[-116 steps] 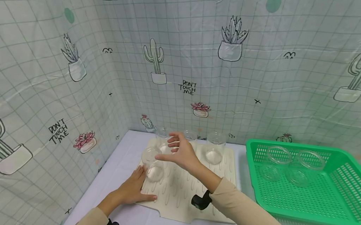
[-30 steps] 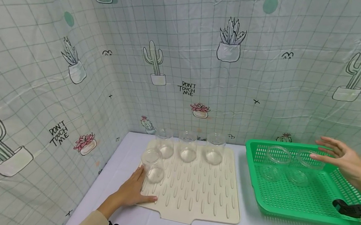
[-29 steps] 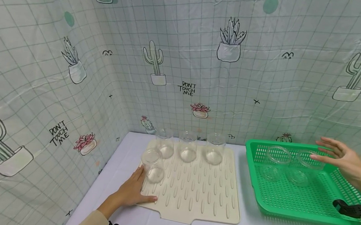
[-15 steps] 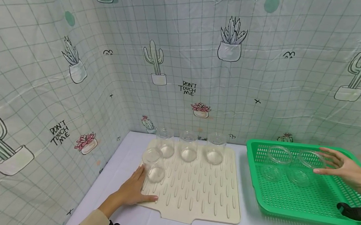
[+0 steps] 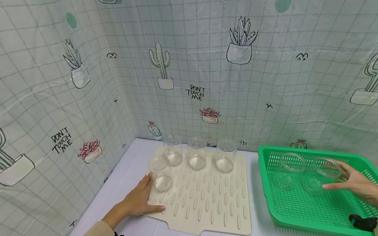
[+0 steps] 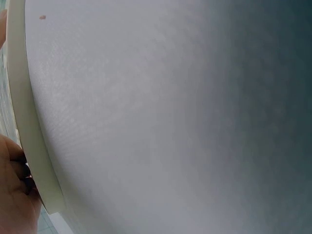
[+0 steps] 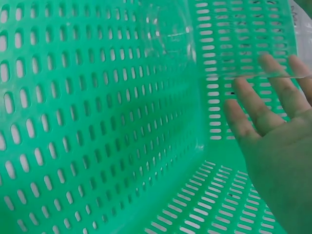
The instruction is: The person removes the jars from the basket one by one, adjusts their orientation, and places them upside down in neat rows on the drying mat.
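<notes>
The right jar (image 5: pixel 320 177) in the basket (image 5: pixel 320 225) looks light, stiff and slippery, best held round its wall, the right hand (image 5: pixel 358 184) spread beside it and the left hand (image 5: pixel 137 199) splayed at the mat (image 5: pixel 202 200).

Right basket jar (image 5: pixel 321 177): clear, colourless, broad circular rim uppermost; upright inside the green basket (image 5: pixel 320 230), right of the frame; mesh visible through its wall.
Left basket jar (image 5: pixel 288 172): same form; upright, just beside the first.
Back-row jars (image 5: pixel 196 153): three, clear, cylindrical, spaced along the mat's far edge, centre of the frame.
Front-left jar (image 5: pixel 160 173): clear, cylindrical, by the mat's left edge.
Mat (image 5: pixel 207 204): cream, elongated raised ridges, near-edge tab; flat, lower centre.
</notes>
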Motion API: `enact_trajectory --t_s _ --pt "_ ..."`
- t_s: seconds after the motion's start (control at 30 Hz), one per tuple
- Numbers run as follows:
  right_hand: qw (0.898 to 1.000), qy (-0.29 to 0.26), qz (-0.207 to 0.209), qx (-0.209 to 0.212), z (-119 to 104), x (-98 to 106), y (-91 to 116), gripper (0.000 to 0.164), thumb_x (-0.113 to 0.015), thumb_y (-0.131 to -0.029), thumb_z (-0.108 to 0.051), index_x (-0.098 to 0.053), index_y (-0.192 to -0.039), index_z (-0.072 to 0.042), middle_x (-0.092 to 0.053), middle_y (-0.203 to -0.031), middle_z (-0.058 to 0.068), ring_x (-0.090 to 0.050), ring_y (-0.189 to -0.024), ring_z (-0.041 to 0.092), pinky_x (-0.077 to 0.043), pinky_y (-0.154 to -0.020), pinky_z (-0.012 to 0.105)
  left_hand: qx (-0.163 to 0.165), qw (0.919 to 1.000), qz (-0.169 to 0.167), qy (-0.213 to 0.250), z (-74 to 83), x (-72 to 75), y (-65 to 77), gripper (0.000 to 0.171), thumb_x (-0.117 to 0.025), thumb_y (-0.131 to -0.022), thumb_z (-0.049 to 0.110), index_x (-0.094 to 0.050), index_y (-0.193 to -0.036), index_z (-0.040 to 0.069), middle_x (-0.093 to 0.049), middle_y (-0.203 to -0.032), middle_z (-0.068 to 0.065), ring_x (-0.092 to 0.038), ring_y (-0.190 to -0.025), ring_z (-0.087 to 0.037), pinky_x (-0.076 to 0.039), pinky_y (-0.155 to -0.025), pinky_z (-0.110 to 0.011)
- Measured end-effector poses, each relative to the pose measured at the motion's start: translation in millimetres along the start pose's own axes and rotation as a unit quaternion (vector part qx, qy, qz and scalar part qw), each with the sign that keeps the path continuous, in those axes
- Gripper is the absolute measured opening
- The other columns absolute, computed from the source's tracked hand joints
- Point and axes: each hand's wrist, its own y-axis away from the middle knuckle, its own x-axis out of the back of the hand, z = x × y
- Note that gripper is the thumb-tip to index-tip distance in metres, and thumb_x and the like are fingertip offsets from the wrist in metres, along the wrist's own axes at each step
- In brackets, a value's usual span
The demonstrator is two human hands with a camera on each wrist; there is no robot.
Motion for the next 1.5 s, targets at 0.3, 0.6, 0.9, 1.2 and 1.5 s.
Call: enact_trajectory --t_s 0.3,0.6,0.9,1.2,1.5 --pt "1.000 0.004 0.007 0.006 -4.1 -3.2 -3.6 0.106 -0.074 -0.092 -0.018 0.007 -0.158 -0.003 -0.013 -0.150 0.046 -0.015 -0.129 0.070 -0.030 -0.087 0.079 0.014 0.9998 -0.004 0.011 2.4 1.9 -0.6 0.127 -0.074 -0.076 0.068 -0.011 -0.155 -0.009 -0.007 -0.163 -0.025 -0.006 -0.150 -0.040 -0.021 -0.116 -0.058" --pt "0.999 0.024 0.023 0.020 -3.0 -8.7 -5.4 0.094 -0.071 -0.095 -0.021 -0.005 -0.155 0.009 -0.023 -0.148 0.043 -0.028 -0.126 0.065 -0.041 -0.085 0.071 0.010 0.9999 -0.005 0.010 1.9 0.9 0.2 0.127 -0.074 -0.076 0.067 -0.011 -0.155 -0.009 -0.007 -0.163 -0.026 -0.006 -0.150 -0.040 -0.021 -0.116 -0.058" --pt "0.999 0.024 0.034 0.019 -3.6 -9.3 -4.6 0.090 -0.072 -0.094 -0.021 -0.013 -0.155 0.008 -0.031 -0.147 0.036 -0.032 -0.125 0.061 -0.044 -0.086 0.067 0.011 0.9999 -0.005 0.010 2.1 1.4 0.8 0.127 -0.074 -0.076 0.068 -0.011 -0.155 -0.009 -0.007 -0.163 -0.025 -0.006 -0.150 -0.040 -0.020 -0.116 -0.058" --pt "0.998 0.034 0.049 0.017 -11.4 -4.6 -0.4 0.095 -0.072 -0.094 -0.023 -0.007 -0.156 0.008 -0.027 -0.147 0.044 -0.033 -0.124 0.064 -0.042 -0.085 0.069 0.013 0.9999 -0.006 0.010 -0.8 -1.4 -1.3 0.127 -0.073 -0.076 0.069 -0.010 -0.156 -0.007 -0.005 -0.164 -0.024 -0.005 -0.151 -0.039 -0.020 -0.117 -0.058" --pt "0.996 0.037 0.072 0.022 -14.9 4.6 4.5 0.093 -0.071 -0.095 -0.026 -0.009 -0.157 0.005 -0.029 -0.146 0.043 -0.046 -0.120 0.046 -0.040 -0.086 0.069 0.004 0.9999 -0.007 0.013 -0.6 1.3 0.6 0.126 -0.075 -0.077 0.066 -0.010 -0.155 -0.008 -0.007 -0.163 -0.026 -0.007 -0.150 -0.041 -0.023 -0.115 -0.060"
